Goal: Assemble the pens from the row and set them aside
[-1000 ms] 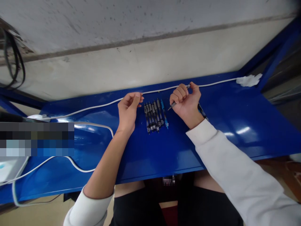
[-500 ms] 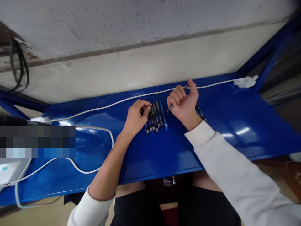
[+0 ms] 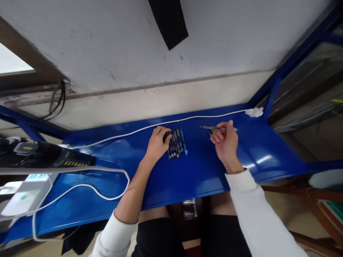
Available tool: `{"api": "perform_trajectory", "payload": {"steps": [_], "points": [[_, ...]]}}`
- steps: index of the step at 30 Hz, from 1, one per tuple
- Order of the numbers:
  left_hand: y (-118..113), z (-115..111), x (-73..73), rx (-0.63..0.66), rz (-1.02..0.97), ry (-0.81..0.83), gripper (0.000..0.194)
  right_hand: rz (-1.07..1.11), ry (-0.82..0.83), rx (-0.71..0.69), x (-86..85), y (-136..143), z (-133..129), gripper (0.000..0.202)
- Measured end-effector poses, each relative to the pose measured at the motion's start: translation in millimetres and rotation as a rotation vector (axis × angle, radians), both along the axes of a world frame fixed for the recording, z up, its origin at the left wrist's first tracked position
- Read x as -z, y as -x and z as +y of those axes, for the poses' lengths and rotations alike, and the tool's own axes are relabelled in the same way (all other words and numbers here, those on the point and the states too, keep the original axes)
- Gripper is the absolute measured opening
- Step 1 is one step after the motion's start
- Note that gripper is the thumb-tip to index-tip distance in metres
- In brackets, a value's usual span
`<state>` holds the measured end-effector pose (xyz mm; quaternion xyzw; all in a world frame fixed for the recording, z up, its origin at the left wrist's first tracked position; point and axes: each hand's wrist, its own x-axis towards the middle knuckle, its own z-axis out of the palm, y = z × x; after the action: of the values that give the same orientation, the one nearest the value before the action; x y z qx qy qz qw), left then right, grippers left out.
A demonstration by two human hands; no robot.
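Observation:
Several dark pens [image 3: 174, 144] lie side by side in a row on the blue table, with a light blue pen [image 3: 184, 142] at the row's right end. My left hand [image 3: 157, 144] is closed at the row's left end, thumb and forefinger around the upper part of the pens there; its fingertips partly hide them. To the right, my right hand [image 3: 226, 142] grips a dark pen [image 3: 209, 127] held nearly level, its tip pointing left. Behind those fingers, part of a blue-and-dark pen [image 3: 209, 132] shows on the table, mostly hidden.
A white cable [image 3: 144, 127] runs along the table's back edge to a crumpled white wrapping [image 3: 254, 112]. On the left are a black cylindrical object [image 3: 66, 157], a looping white cord [image 3: 99, 194] and a white power strip [image 3: 24, 200]. A wall stands behind.
My right hand has moved right, away from the row, and its pen has turned from slanted to nearly level. My left hand stays at the row. The camera view has shifted.

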<state>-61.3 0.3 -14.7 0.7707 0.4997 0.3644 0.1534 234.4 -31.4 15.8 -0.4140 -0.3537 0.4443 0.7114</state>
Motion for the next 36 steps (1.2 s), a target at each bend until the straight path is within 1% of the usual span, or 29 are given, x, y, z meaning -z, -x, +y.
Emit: {"api": "perform_trajectory", "payload": {"steps": [1, 2, 3, 4, 5, 6, 8, 12, 15, 19, 22, 27, 32, 36], "points": [[0.2, 0.0, 0.6, 0.002, 0.008, -0.008, 0.018, -0.154, -0.027, 0.101, 6.6, -16.3, -10.3, 0.044], [0.1, 0.0, 1.2, 0.004, 0.013, -0.013, 0.017, -0.384, -0.050, 0.184, 13.5, -32.7, -18.8, 0.039], [-0.1, 0.1, 1.9, 0.004, 0.018, -0.019, 0.016, -0.640, -0.059, 0.202, 20.2, -48.3, -25.2, 0.037], [-0.6, 0.2, 2.7, 0.002, 0.024, -0.024, 0.016, -0.873, -0.079, 0.190, 26.4, -62.2, -29.4, 0.040], [-1.0, 0.4, 3.5, 0.002, 0.031, -0.030, 0.016, -1.051, -0.085, 0.165, 31.9, -73.4, -31.6, 0.045], [-1.4, 0.6, 4.3, 0.002, 0.037, -0.037, 0.017, -1.163, -0.069, 0.158, 36.4, -81.6, -32.1, 0.050], [-1.6, 1.5, 6.0, 0.003, 0.038, -0.048, 0.019, -1.274, -0.035, 0.142, 42.9, -88.5, -30.1, 0.059], [1.1, 4.0, 9.0, -0.010, -0.002, -0.054, 0.021, -1.464, 0.009, 0.057, 48.2, -81.1, -26.3, 0.063], [3.6, 5.3, 11.3, -0.021, -0.037, -0.040, 0.022, -1.498, -0.010, 0.022, 50.4, -78.7, -26.4, 0.062], [4.0, 5.3, 13.6, -0.028, -0.054, -0.030, 0.022, -1.441, -0.056, 0.009, 54.2, -82.9, -25.5, 0.055], [3.2, 4.2, 13.4, -0.033, -0.057, -0.021, 0.021, -1.408, -0.095, 0.035, 54.5, -82.8, -25.5, 0.051], [3.5, 1.9, 9.4, -0.064, -0.055, 0.005, 0.019, -1.386, -0.149, 0.095, 50.3, -76.9, -28.7, 0.046], [7.1, 0.0, 4.7, -0.101, -0.022, 0.037, 0.026, -1.350, -0.150, 0.135, 47.7, -74.1, -31.5, 0.041], [9.1, 0.4, 3.5, -0.126, 0.043, 0.106, 0.030, -1.311, -0.148, 0.164, 43.2, -73.4, -36.5, 0.034]]}}
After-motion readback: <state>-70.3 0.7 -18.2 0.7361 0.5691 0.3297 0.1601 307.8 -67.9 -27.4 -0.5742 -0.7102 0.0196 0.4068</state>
